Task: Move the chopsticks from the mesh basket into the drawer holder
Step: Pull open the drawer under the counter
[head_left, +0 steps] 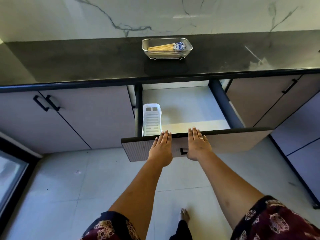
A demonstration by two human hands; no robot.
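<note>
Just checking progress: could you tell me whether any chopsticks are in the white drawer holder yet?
No, the white holder is empty; the chopsticks lie in the mesh basket.

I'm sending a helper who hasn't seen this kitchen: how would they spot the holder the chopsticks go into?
Find the open drawer under the dark countertop. The holder stands in its front left corner, just beyond the left hand. It is a narrow white slotted plastic tray, the only thing in the drawer.
</note>
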